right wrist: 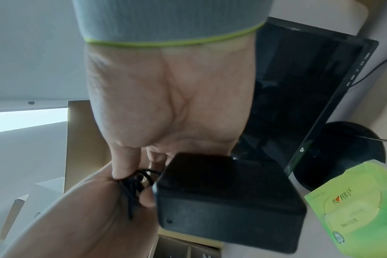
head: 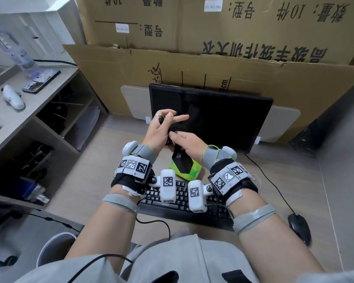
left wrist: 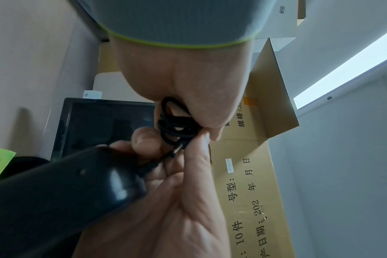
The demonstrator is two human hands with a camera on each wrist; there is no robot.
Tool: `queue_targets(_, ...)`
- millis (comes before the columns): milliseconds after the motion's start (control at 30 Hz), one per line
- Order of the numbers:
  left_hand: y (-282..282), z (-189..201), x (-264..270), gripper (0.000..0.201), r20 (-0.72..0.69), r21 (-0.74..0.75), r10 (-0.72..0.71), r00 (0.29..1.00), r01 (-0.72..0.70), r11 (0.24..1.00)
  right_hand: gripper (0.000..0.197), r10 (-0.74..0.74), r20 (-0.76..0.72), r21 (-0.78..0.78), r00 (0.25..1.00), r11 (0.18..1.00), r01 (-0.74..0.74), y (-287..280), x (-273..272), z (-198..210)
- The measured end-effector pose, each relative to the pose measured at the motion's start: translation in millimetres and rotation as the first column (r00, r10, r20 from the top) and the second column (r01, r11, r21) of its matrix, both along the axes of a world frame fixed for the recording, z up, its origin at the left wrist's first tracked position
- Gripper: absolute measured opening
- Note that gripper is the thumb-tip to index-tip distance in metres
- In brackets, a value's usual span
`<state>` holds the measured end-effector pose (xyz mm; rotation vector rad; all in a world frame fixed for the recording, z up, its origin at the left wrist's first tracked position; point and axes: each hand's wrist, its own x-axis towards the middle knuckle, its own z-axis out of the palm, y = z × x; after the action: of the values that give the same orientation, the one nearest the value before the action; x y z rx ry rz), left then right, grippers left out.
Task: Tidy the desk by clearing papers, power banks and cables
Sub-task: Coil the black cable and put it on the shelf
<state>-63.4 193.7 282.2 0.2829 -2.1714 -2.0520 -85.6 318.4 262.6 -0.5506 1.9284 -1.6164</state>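
step: looks like the cable-clearing bit, I'd say winding up the lead before it gets put away
left hand [head: 157,130]: up in front of the monitor [head: 223,119], thumb and fingers pinching a small coil of black cable [left wrist: 177,122], one finger sticking out straight
right hand [head: 190,142]: just below and beside the left one, in front of the monitor's lower edge, fingers wrapped round the end of a black power brick [right wrist: 227,200]
cable vs brick: the lead seems to run out of the brick's end into the coil, so one unit. Adapter or power bank, honestly can't tell
brick location: held in the air in front of the monitor's foot, above a green tissue pack [right wrist: 354,209]
next move (guess): tuck the loose plug end so the coil doesn't spring open, keep coil and brick together, then carry both off the desk [head: 110,190]. Where to isn't shown
tissue pack writing: heart logo, reads like 心相印; small print too blurry
cardboard boxes [head: 233,27] behind the monitor: 数量: 10件, 号型:, date line 年 月 日, a sticker roughly 180/104
keyboard [head: 184,203] in front of the monitor: a brand mark on the front edge, too small to read
monitor bezel logo: can't read it
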Motion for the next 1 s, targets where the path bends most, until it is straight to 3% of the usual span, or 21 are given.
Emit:
queue_targets(133,3,6,3,0.023,0.004,-0.107,-0.072,0.997,0.072,0.992,0.029,0.004,0.08,-0.012,0.997,1.0,-0.003,1,1,4)
queue_targets(300,4,5,1,0.022,-0.027,-0.067,-0.128,0.991,0.126,0.99,0.014,-0.02,0.121,-0.088,0.992,0.996,0.03,1,-2,-1)
queue_targets(567,-5,-11,-7,0.022,0.042,0.065,-0.144,0.989,0.141,0.988,0.019,-0.017,0.056,-0.083,0.998,0.996,0.022,13,-12,-7)
queue_targets(700,-1,-16,-6,0.025,0.103,0.101,-0.058,0.993,0.048,0.994,0.022,-0.049,0.026,-0.071,0.998,0.996,0.051,14,-14,-10)
queue_targets(900,3,-29,7,0.033,0.007,0.085,-0.203,0.979,0.201,0.976,0.024,-0.102,0.021,-0.07,0.995,0.992,0.103,21,-24,-12)
queue_targets(1000,7,-30,5,0.028,-0.017,0.114,-0.185,0.983,0.185,0.976,0.029,-0.085,0.074,-0.067,0.994,0.994,0.09,20,-22,-11)
